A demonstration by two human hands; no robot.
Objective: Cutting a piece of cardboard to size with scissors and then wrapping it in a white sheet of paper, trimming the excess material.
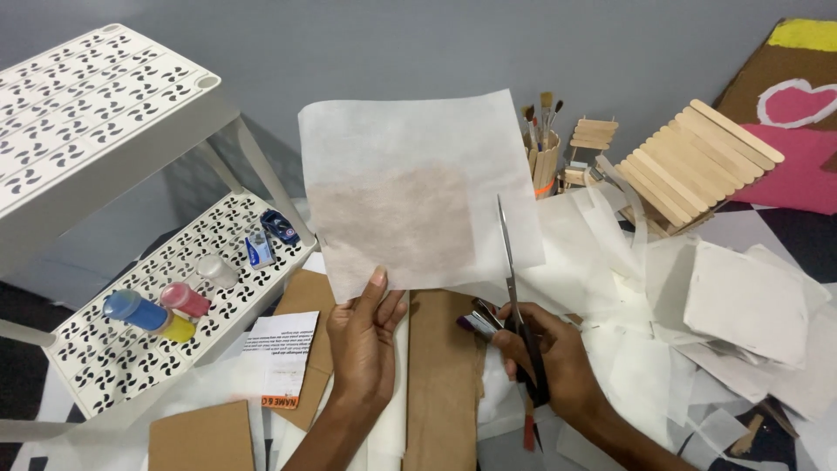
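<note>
My left hand pinches the lower edge of a thin white paper sheet and holds it upright in front of me. My right hand grips a pair of black-handled scissors. Their blades point up, and the tip lies against the sheet's right part. The sheet is translucent, and a darker patch shows through its lower half.
A white perforated two-tier rack stands at the left, with small paint bottles on its lower shelf. Brown cardboard pieces lie below my hands. White paper scraps cover the right. A craft-stick structure and a brush holder stand behind.
</note>
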